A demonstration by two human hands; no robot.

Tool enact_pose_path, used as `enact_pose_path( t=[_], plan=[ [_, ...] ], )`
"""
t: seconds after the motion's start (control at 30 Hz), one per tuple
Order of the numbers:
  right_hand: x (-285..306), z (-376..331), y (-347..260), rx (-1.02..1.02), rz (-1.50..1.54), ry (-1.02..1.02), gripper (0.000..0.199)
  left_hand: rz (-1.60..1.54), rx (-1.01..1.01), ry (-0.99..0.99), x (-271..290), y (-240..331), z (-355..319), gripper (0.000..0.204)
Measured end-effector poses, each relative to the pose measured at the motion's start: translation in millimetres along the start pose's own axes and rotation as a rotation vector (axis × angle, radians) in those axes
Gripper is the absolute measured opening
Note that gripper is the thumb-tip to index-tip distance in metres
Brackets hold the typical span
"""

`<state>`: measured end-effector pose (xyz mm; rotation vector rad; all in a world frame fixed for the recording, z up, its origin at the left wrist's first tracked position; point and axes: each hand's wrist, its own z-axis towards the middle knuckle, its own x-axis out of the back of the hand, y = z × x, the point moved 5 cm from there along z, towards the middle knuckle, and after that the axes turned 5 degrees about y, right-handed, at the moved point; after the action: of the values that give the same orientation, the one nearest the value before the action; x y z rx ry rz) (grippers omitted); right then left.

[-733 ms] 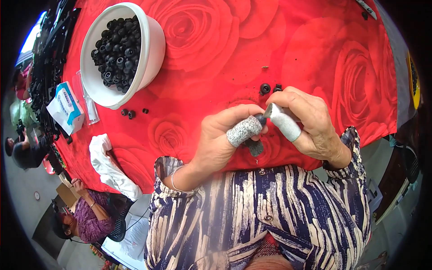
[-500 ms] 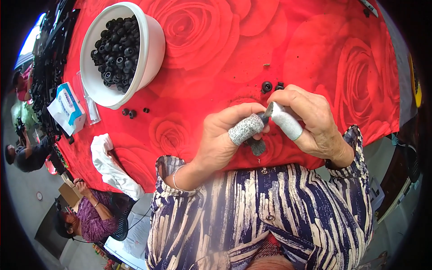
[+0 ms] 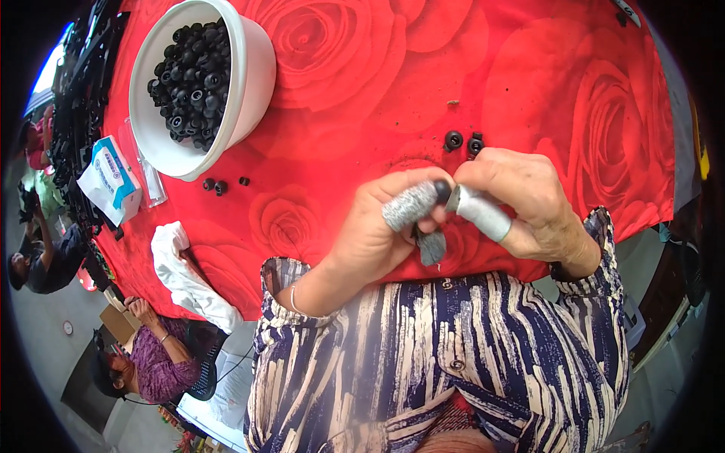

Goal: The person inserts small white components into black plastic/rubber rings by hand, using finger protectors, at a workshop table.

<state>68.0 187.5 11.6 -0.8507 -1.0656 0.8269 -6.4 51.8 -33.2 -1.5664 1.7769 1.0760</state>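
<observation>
My left hand (image 3: 370, 226) pinches a small round black rubber-like part (image 3: 442, 189) between thumb and a finger wrapped in speckled grey tape. Below those fingers sticks out a dark grey flap-like piece (image 3: 432, 248), possibly a covering on another finger. In my right hand (image 3: 525, 192), a small metal blade (image 3: 453, 199) is held beside the black part; the thumb wears a pale wrap (image 3: 485, 216). Whether the blade touches the part I cannot tell. Just beyond my right hand lie two black parts, a round one (image 3: 453, 140) and another (image 3: 475, 143).
A white tub (image 3: 259, 75) full of black parts (image 3: 196, 90) stands at far left, with a few loose parts (image 3: 220, 187) near it. A tissue box (image 3: 113, 181), a white cloth (image 3: 185, 279) and black racks (image 3: 83, 98) line the left side. A co-worker (image 3: 162, 362) sits lower left.
The black part now shows its rounded end above my left fingertips, where it was mostly covered before. The blade has tilted and lowered slightly. The view has shifted a little.
</observation>
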Motion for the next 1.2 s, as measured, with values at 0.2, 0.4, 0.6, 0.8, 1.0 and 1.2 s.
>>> enact_pose_path(
  t=[0.2,0.4,0.6,0.8,1.0,1.2],
  plan=[
    [8.2,1.7,-3.8,-0.102,0.059,0.03,0.023,0.087,-0.14,-0.006,-2.3,9.7,3.3,0.027],
    [5.2,-0.7,-1.0,-0.077,-0.048,0.101,0.029,0.144,-0.152,-0.003,1.1,4.8,1.7,0.027],
    [6.6,-1.8,-2.7,-0.076,-0.116,0.125,0.032,0.182,-0.17,0.025,-1.7,3.3,2.7,0.028],
    [4.0,-1.8,-2.0,-0.068,-0.113,0.122,0.033,0.176,-0.182,0.021,-0.4,2.2,0.9,0.029],
    [2.7,-2.1,-1.3,-0.075,-0.106,0.117,0.033,0.157,-0.176,0.007,-0.4,2.3,1.0,0.029],
    [4.0,-3.8,1.3,-0.084,-0.096,0.107,0.033,0.15,-0.159,0.001,-0.2,1.3,2.0,0.029]
  ],
)
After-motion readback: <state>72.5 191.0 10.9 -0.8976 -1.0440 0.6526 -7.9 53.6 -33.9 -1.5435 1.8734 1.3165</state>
